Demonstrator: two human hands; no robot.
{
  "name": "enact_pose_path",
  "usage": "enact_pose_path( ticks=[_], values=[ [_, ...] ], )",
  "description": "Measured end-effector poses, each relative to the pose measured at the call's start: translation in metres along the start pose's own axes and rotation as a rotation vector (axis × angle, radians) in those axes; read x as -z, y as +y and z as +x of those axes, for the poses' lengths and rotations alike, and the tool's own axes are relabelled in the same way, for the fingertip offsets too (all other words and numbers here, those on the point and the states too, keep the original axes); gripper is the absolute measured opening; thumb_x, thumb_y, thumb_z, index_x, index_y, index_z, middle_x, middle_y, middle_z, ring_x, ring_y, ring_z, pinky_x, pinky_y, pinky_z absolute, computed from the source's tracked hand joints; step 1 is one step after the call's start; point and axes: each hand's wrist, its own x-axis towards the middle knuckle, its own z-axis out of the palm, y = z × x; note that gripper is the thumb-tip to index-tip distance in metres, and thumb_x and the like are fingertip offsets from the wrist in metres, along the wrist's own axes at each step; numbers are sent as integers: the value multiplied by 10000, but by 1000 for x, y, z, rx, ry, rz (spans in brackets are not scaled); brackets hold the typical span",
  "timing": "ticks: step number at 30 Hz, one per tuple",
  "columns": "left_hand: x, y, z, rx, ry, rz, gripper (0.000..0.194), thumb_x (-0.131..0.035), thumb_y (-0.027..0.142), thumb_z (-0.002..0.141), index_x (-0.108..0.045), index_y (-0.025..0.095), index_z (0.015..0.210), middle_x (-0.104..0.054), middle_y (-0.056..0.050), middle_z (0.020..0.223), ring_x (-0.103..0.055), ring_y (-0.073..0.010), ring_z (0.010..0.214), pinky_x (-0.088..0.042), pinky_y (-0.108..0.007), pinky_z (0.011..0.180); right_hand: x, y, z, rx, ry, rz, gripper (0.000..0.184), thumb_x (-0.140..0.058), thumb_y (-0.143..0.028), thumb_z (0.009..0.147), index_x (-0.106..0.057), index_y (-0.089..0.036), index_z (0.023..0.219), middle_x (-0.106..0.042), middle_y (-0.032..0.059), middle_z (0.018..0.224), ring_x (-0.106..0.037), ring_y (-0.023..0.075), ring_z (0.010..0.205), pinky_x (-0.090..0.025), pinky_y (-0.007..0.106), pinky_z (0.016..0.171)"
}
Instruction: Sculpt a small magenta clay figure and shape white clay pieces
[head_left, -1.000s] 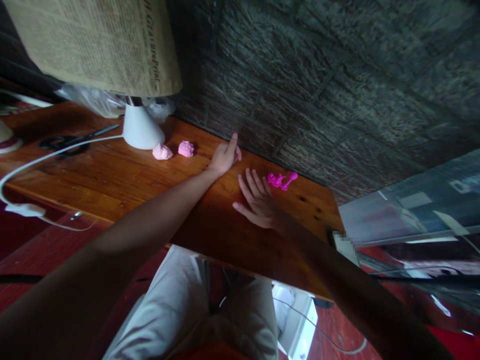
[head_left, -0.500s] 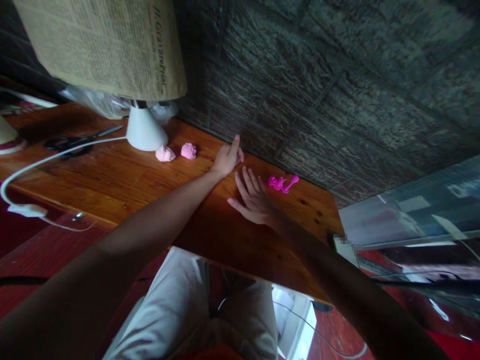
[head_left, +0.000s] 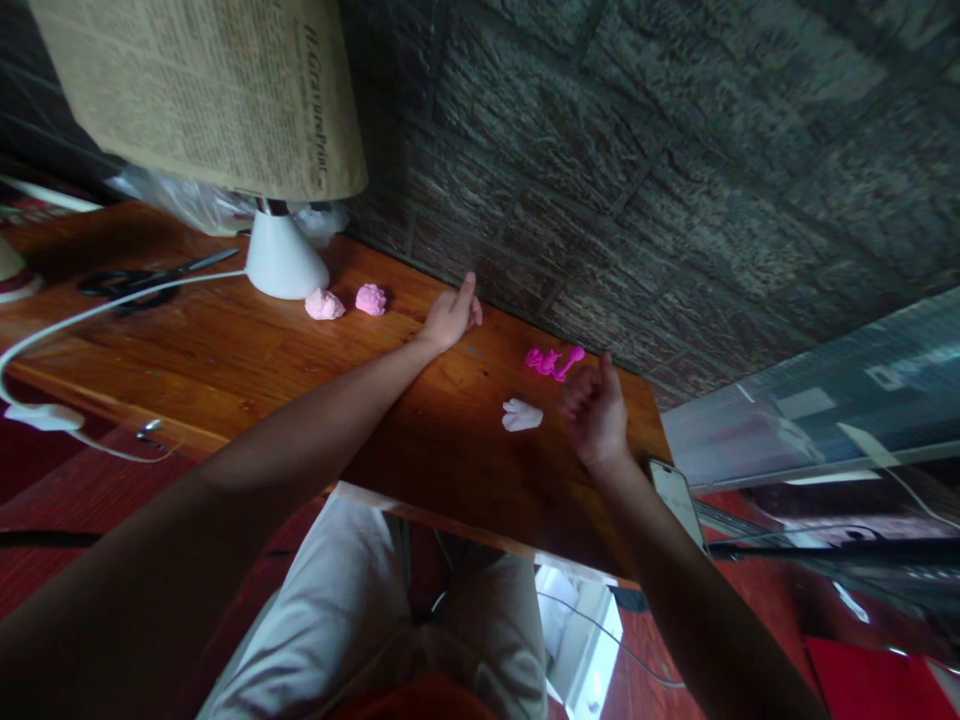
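Observation:
My left hand (head_left: 450,318) rests on its side on the wooden table near the wall, thumb raised and fingers loosely bent, with nothing seen in it. My right hand (head_left: 597,412) hovers at the right, slightly blurred, thumb up and apart from its bent fingers; no object shows in it. Between the hands lies a pale, flattened clay-like piece (head_left: 522,415) with finger-like lobes. Just beyond it is a bright pink knobbly figure (head_left: 553,362), close to my right fingers. Two crumpled pink lumps, one paler (head_left: 324,304) and one deeper (head_left: 370,299), sit by the lamp.
A lamp with a white base (head_left: 283,260) and newsprint shade (head_left: 202,90) stands at the left. Black-handled scissors (head_left: 154,284) and a white cable (head_left: 90,312) lie beside it. A phone (head_left: 676,502) is at the table's right edge, and a stone wall (head_left: 570,180) runs behind.
My right hand has lifted off the table and moved right, its flat fingers now bent. The pale lobed piece is uncovered where it was. My left hand stays in place.

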Motion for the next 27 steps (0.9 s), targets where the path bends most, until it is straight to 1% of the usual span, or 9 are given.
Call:
enact_pose_path(
  ticks=[1, 3, 5, 7, 9, 11, 14, 21, 27],
  values=[
    [0, 1, 0, 3, -1, 2, 784, -174, 634, 1006, -575, 202, 489, -449, -8, 416, -487, -121, 485, -397, -275, 596, -1, -2, 0, -9, -20, 2, 593, -448, -730, 889, -279, -260, 570, -225, -85, 472, -222, 100, 364, -281, 236, 354],
    [1, 2, -1, 7, 1, 4, 790, -170, 643, 1002, -573, 202, 486, -451, -9, 416, -487, -122, 483, -394, -277, 591, -8, -4, -2, 26, -63, -152, 607, -397, -736, 909, -258, -262, 556, -202, -79, 475, -206, 107, 384, -290, 247, 373],
    [1, 3, -1, 1, 6, 5, 794, -169, 645, 1001, -574, 200, 484, -453, -10, 415, -488, -122, 482, -395, -279, 596, -18, 0, -4, 154, -122, -494, 575, -432, -709, 918, -395, -250, 575, -381, -39, 525, -394, 133, 474, -430, 279, 502],
    [2, 4, -1, -7, 13, 4, 796, -171, 649, 999, -575, 199, 482, -451, -8, 412, -487, -121, 475, -397, -281, 602, -27, 10, -8, 316, -218, -866, 451, -568, -639, 895, -579, -229, 706, -603, 31, 732, -590, 202, 742, -519, 357, 761],
    [2, 3, -1, -12, 15, -3, 799, -173, 668, 990, -575, 199, 481, -443, -4, 407, -481, -121, 462, -395, -286, 598, -31, 22, -14, 399, -309, -1093, 359, -640, -568, 880, -670, -210, 899, -680, 93, 953, -623, 268, 983, -496, 426, 937],
    [2, 1, 0, -18, 13, -8, 809, -171, 702, 971, -573, 201, 479, -435, 0, 400, -473, -121, 451, -391, -290, 592, -30, 32, -20, 377, -355, -1173, 308, -618, -499, 914, -685, -209, 995, -685, 110, 1013, -634, 267, 1010, -512, 423, 941],
    [1, -3, 2, -22, 8, 2, 830, -161, 751, 941, -575, 203, 476, -436, -1, 396, -472, -123, 448, -392, -294, 596, -23, 36, -32, 343, -359, -1092, 248, -529, -417, 971, -697, -234, 968, -696, 87, 959, -662, 233, 922, -549, 394, 888],
    [-2, -6, 3, -31, -12, 6, 814, -167, 731, 954, -578, 208, 484, -440, -1, 408, -469, -128, 447, -380, -305, 599, -3, 31, -49, 16, -137, -409, 366, -564, -518, 935, -616, -236, 1162, -717, 49, 993, -718, 166, 746, -600, 305, 672],
    [-1, -5, 2, -9, -31, -19, 804, -173, 715, 965, -578, 207, 491, -442, -4, 413, -472, -127, 451, -385, -303, 594, 18, 30, -50, -10, -76, -444, 399, -540, -546, 940, -600, -222, 1167, -748, 97, 1076, -761, 214, 856, -617, 326, 681]
  ],
)
